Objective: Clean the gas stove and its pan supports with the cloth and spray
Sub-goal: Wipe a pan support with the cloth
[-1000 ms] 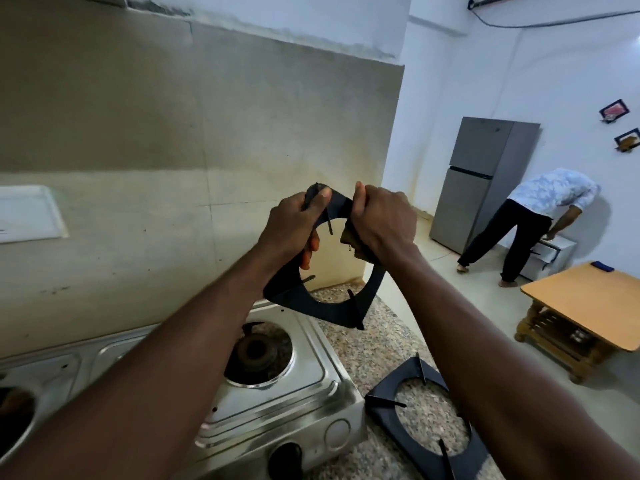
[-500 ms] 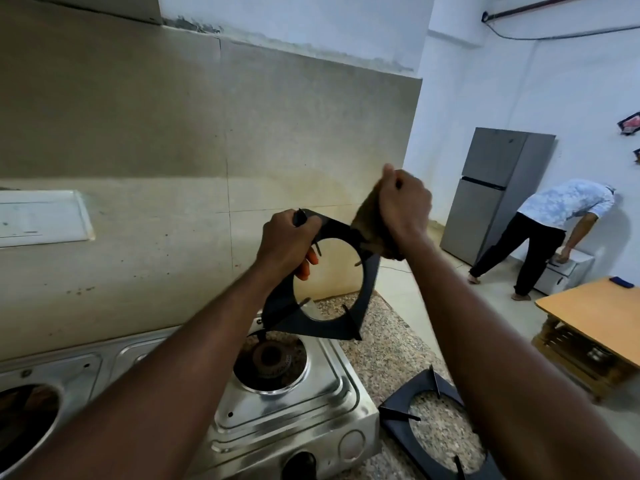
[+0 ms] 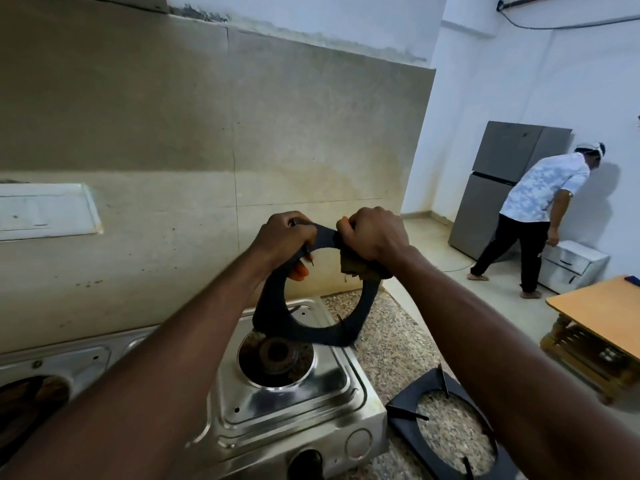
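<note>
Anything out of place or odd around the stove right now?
Only cleaning disarray: a second black metal pan support lies on the speckled granite counter, off the steel stove, whose bare burner looks grimy. No spill or damage visible.

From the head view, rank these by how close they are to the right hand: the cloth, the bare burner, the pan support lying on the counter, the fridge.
1. Cloth: gripped in the right hand, against the held pan support.
2. Bare burner: below the hands, on the stove.
3. Pan support on the counter: lower right, beside the stove.
4. Fridge: across the room, far right.
</note>
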